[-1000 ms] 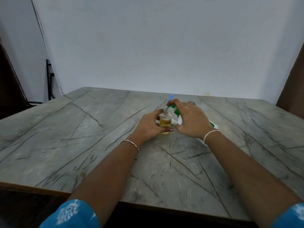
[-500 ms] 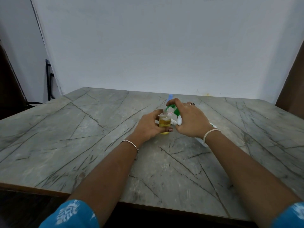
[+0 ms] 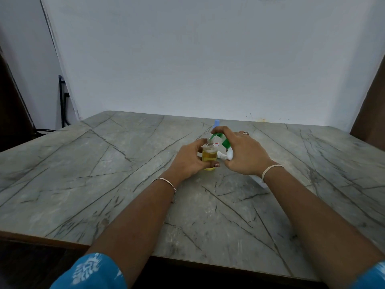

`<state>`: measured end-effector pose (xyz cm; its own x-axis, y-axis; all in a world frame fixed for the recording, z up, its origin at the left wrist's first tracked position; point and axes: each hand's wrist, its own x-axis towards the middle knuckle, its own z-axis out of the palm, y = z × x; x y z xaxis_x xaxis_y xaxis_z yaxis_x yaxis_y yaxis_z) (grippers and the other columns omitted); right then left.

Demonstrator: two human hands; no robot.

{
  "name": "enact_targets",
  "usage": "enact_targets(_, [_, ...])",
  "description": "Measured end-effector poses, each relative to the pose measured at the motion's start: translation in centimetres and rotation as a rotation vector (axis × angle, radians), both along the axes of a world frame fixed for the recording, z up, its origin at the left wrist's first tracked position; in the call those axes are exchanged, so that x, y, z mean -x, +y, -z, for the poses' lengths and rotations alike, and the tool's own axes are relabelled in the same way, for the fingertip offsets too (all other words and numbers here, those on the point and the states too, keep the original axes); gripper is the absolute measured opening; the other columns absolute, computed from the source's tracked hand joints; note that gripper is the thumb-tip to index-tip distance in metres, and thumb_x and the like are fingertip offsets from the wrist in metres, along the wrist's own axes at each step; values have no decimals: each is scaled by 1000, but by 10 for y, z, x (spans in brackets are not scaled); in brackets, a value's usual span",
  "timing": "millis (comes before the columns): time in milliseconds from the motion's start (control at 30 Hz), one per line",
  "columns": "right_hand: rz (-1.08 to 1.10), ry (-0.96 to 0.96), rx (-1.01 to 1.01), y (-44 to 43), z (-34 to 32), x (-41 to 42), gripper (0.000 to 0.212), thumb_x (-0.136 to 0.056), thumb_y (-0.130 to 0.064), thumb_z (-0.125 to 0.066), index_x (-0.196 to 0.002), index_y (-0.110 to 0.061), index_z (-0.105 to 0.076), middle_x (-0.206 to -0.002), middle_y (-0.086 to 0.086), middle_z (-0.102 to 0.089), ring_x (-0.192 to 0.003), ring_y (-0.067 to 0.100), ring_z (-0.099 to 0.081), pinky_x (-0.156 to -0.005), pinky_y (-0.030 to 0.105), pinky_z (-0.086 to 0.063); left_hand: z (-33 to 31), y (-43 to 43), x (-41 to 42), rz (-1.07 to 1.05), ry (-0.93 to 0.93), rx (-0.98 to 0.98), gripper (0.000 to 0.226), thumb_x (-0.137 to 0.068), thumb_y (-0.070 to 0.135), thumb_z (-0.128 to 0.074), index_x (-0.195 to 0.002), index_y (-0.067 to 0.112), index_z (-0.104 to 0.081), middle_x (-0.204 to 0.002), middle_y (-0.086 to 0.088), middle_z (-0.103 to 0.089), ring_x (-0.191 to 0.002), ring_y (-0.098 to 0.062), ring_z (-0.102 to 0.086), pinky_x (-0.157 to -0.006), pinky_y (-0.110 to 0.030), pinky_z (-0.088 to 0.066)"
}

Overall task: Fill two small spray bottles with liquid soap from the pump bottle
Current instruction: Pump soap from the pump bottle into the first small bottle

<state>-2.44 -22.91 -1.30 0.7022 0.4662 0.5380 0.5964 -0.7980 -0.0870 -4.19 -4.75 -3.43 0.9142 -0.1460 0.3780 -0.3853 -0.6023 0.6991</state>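
A small clear spray bottle [image 3: 209, 153] stands uncapped on the marble table [image 3: 104, 174], about half full of yellow liquid. My left hand [image 3: 188, 160] wraps around it from the left. My right hand [image 3: 243, 153] presses on the green pump head [image 3: 220, 139] of the pump bottle, whose nozzle sits over the small bottle's mouth. The pump bottle's white body [image 3: 258, 180] shows only below my right wrist. A white spray cap [image 3: 226, 156] pokes out beside my right palm. A blue cap [image 3: 216, 123] of another bottle rises behind my hands.
A white wall stands behind the table's far edge. A black cable [image 3: 62, 101] hangs at the left wall. The near wooden table edge [image 3: 41, 238] runs below my forearms.
Both hands stay in place around the small bottle and the pump. Nothing else has visibly moved.
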Motion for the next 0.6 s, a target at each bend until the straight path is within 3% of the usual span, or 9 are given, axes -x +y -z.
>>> enact_targets(300, [-21, -43, -31, 5, -1, -2, 69, -72, -28, -72, -131, -31, -36, -106, 0, -64, -82, 19, -51, -70, 31, -45, 0, -1, 0, -16, 14, -9, 77, -68, 38, -83, -135, 19, -51, -125, -4, -64, -107, -22, -63, -97, -42, -51])
enact_targets(467, [-7, -43, -11, 4, 1, -2, 73, -74, -34, -71, -135, -38, -30, -109, 0, -65, -83, 20, -54, -72, 34, -52, -1, 0, 1, -19, 0, -18, 71, -70, 36, -83, -132, 22, -52, -123, -2, -65, -105, -20, -64, -97, -35, -51])
enact_targets(600, [-7, -15, -14, 0, 2, -3, 72, -77, -36, -67, -136, -43, -26, -103, 0, -65, -85, 21, -52, -69, 33, -48, 1, 1, -1, -9, -2, 8, 70, -66, 37, -85, -128, 24, -55, -115, 2, -68, -98, -15, -66, -94, -34, -53])
